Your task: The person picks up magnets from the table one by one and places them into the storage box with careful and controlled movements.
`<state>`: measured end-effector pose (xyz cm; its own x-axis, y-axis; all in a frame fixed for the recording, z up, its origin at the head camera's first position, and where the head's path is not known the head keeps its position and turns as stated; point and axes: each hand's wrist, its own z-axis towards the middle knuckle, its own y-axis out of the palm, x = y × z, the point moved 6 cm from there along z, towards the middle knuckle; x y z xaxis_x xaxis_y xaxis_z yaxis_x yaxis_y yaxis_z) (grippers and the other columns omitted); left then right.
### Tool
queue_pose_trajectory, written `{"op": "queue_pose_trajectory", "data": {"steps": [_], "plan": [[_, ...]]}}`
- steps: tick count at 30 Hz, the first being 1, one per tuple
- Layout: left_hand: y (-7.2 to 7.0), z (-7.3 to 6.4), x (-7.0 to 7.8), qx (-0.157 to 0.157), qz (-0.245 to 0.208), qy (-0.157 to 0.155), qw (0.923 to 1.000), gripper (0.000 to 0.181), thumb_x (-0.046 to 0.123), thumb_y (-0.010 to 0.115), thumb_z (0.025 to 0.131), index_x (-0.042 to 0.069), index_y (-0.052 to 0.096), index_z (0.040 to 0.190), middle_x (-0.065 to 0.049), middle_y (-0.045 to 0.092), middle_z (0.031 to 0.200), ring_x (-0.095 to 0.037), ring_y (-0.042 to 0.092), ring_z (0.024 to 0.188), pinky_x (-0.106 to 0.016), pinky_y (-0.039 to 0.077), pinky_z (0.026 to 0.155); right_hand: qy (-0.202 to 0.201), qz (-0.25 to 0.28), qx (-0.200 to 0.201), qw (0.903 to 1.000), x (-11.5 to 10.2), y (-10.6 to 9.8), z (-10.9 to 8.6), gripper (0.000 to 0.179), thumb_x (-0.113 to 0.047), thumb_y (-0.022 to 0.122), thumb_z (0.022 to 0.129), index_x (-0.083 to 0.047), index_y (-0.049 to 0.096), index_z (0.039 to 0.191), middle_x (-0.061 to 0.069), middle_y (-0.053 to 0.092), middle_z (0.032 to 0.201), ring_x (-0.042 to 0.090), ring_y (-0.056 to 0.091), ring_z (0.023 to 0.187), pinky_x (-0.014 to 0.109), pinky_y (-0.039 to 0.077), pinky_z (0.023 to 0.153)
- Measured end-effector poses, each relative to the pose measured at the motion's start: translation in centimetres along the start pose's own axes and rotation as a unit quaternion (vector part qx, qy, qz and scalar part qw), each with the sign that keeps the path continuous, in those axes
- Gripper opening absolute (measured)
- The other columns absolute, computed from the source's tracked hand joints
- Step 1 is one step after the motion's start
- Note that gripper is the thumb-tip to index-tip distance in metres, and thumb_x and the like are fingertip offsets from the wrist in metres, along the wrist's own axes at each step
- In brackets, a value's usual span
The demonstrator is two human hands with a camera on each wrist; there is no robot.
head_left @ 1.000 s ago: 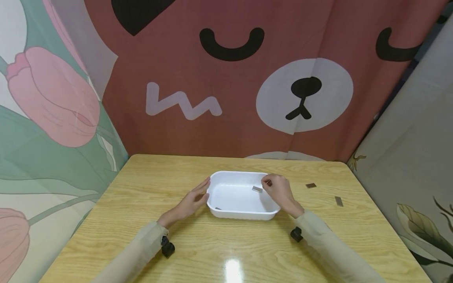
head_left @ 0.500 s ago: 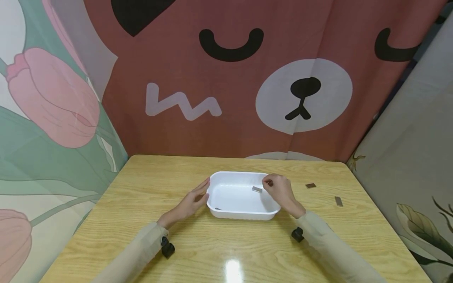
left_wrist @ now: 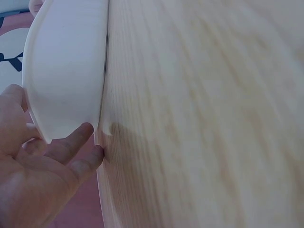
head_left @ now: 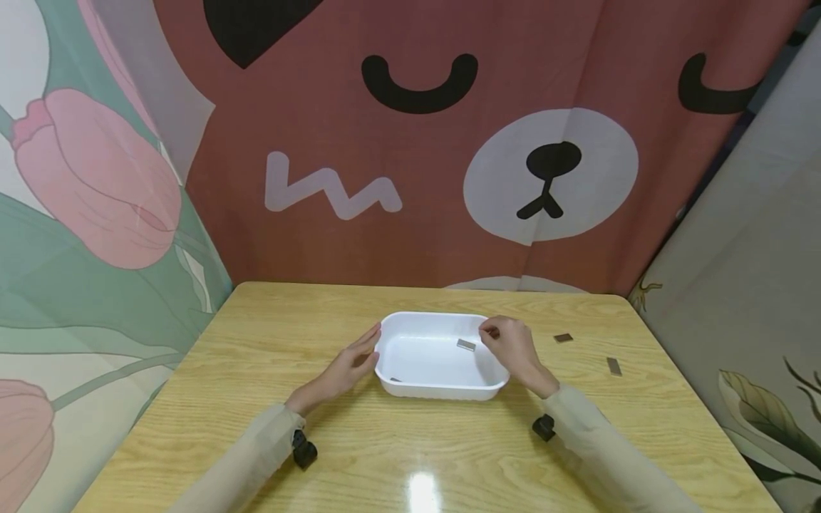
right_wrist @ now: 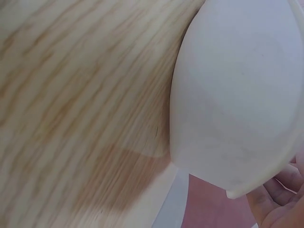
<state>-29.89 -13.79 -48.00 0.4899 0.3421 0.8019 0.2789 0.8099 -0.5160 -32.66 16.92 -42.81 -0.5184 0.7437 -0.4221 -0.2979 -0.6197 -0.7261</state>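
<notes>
A white rectangular plastic basin [head_left: 442, 391] rests on the wooden table. My left hand [head_left: 344, 370] lies along its left end, fingers extended against the wall and rim; the left wrist view shows the fingertips [left_wrist: 85, 128] at the basin's outer side. At the right far corner, my right hand [head_left: 513, 347] is over the rim with curled fingers, thumb and index tips brought together. I cannot tell whether they pinch anything. A small flat silvery rectangular piece [head_left: 466, 345] is inside the basin, near the right hand. Another small piece [head_left: 395, 380] shows partly at the near left corner, behind the rim.
Two small flat dark rectangular pieces lie on the table to the right: one piece [head_left: 563, 338] farther back, the other piece [head_left: 613, 366] nearer the right edge. A printed curtain [head_left: 423, 249] hangs right behind the table [head_left: 256, 442], with more fabric at both sides.
My right hand has shifted very slightly to the right, its fingers still curled. The left hand, the basin and the small pieces have stayed in place.
</notes>
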Motion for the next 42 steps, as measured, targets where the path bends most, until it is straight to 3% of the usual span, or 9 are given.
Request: {"op": "queue_pose_trajectory", "data": {"steps": [17, 29, 39, 42], "plan": [[0.0, 0.0, 0.0, -0.007, -0.005, 0.001, 1.0, 0.052, 0.007, 0.05, 0.104, -0.007, 0.029, 0.15, -0.012, 0.014, 0.163, -0.034, 0.018, 0.147, -0.037, 0.039, 0.109, 0.008, -0.003, 0.006, 0.9999, 0.0, -1.0, -0.3, 0.005, 0.0, 0.072, 0.086, 0.0, 0.076, 0.088, 0.009, 0.072, 0.079, 0.019, 0.068, 0.067, 0.038, 0.06, 0.059], [-0.1, -0.1, 0.0, -0.006, -0.01, 0.006, 0.9999, 0.051, 0.007, 0.051, 0.104, -0.009, 0.031, 0.149, -0.021, 0.016, 0.161, -0.034, 0.019, 0.146, -0.036, 0.041, 0.107, 0.016, 0.002, 0.007, 0.9998, 0.3, -1.4, -0.5, 0.006, -0.002, 0.072, 0.086, 0.0, 0.077, 0.09, 0.01, 0.073, 0.082, 0.02, 0.069, 0.069, 0.038, 0.06, 0.06], [0.0, 0.0, 0.0, -0.007, -0.008, 0.004, 0.9999, 0.052, 0.006, 0.051, 0.104, -0.009, 0.03, 0.149, -0.021, 0.016, 0.161, -0.034, 0.019, 0.147, -0.037, 0.04, 0.108, 0.019, -0.004, 0.007, 0.9998, 0.6, -1.7, -0.6, 0.007, -0.003, 0.071, 0.088, 0.001, 0.077, 0.091, 0.011, 0.072, 0.081, 0.021, 0.068, 0.068, 0.038, 0.059, 0.058], [0.0, 0.0, -0.1, -0.008, -0.009, 0.0, 0.9999, 0.052, 0.005, 0.05, 0.104, -0.007, 0.029, 0.15, -0.016, 0.015, 0.162, -0.033, 0.018, 0.147, -0.038, 0.04, 0.109, 0.014, -0.005, 0.01, 0.9998, 0.6, -1.8, -0.6, 0.006, -0.002, 0.072, 0.087, 0.001, 0.076, 0.09, 0.011, 0.072, 0.08, 0.021, 0.068, 0.068, 0.039, 0.059, 0.058]]}}
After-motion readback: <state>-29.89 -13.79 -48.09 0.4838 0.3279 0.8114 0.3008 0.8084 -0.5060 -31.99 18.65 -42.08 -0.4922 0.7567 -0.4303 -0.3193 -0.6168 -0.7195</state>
